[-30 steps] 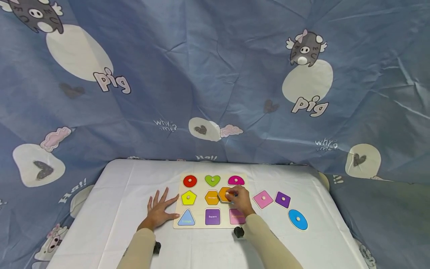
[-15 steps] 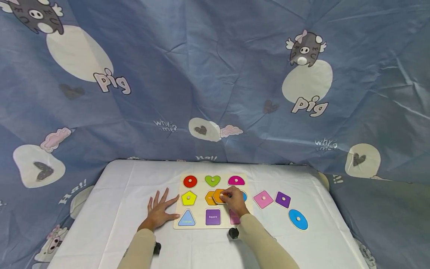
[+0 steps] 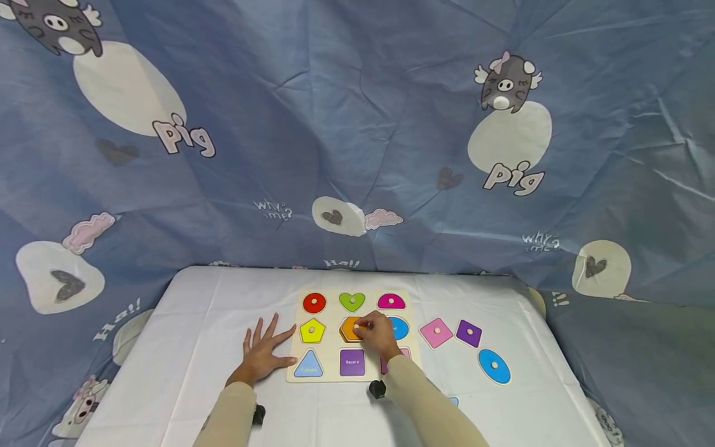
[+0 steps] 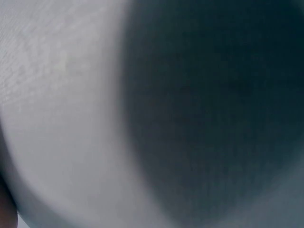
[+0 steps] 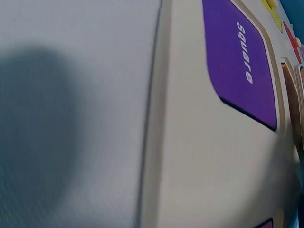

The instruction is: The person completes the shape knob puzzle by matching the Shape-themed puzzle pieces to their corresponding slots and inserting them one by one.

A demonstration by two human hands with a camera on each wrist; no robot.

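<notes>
Orange hexagon [image 3: 349,326] pinched in the fingers of the right hand [image 3: 380,334], over the middle of the board [image 3: 331,369]; left hand [image 3: 260,356] at its left edge, fingers spread wide!

A white-covered table [image 3: 190,347] is standing in a screened-off nook: blue fabric [image 3: 357,124] is hanging beyond its far edge and flanking it left and right, bearing cartoon pigs [image 3: 505,85] and hearts [image 3: 449,178]. It is hiding the room, so home or studio is not showing.

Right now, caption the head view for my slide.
Right grip pinches the hexagon over the middle of the board; left grip spread at its left edge.
</notes>
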